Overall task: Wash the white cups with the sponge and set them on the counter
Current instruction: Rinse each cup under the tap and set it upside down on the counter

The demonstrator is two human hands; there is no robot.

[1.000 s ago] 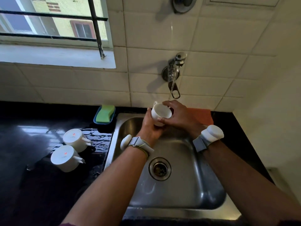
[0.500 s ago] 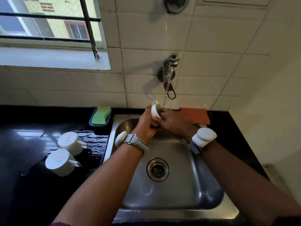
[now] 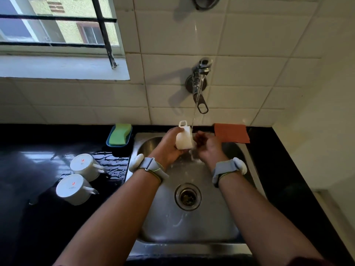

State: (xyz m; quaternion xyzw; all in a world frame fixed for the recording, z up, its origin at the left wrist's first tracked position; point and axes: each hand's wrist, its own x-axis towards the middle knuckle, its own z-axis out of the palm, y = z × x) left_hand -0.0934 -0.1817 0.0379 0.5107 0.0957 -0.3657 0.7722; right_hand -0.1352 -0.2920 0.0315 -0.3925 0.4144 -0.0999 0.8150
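1. Cream wall tiles and a barred window back this head view. A chrome wall tap [image 3: 199, 77] runs a thin stream of water [image 3: 193, 117] into the stainless steel sink [image 3: 192, 231], which is set into the glossy black counter [image 3: 28, 227].
2. Your left hand [image 3: 166, 149] grips the white ceramic cup [image 3: 183, 139] by its body at the sink's back edge. The cup is tilted with its handle up towards the wall, and the stream falls just at its right side.
3. Your right hand [image 3: 208, 147] sits just beside the cup under the water, loosely cupped and holding nothing. Whether it touches the cup cannot be told.
4. Two more white cups [image 3: 84, 166] [image 3: 72, 189] stand upside down on wet counter near the sink's left edge. The green sponge [image 3: 120, 134] lies in its blue tray [image 3: 110, 144] at the sink's back left corner, and an orange cloth [image 3: 231, 135] lies at the back right.
5. With the sponge parked, this looks like the rinse of the third cup.
6. Next, you likely shake it off and carry it left. You would then set it mouth down beside the other two, keeping a firm grip because the glaze is wet.
7. A second ago the cup's mouth faced you and both hands were on it, with right fingers over the rim. Since then it has rolled handle-up, and the right hand has come off.
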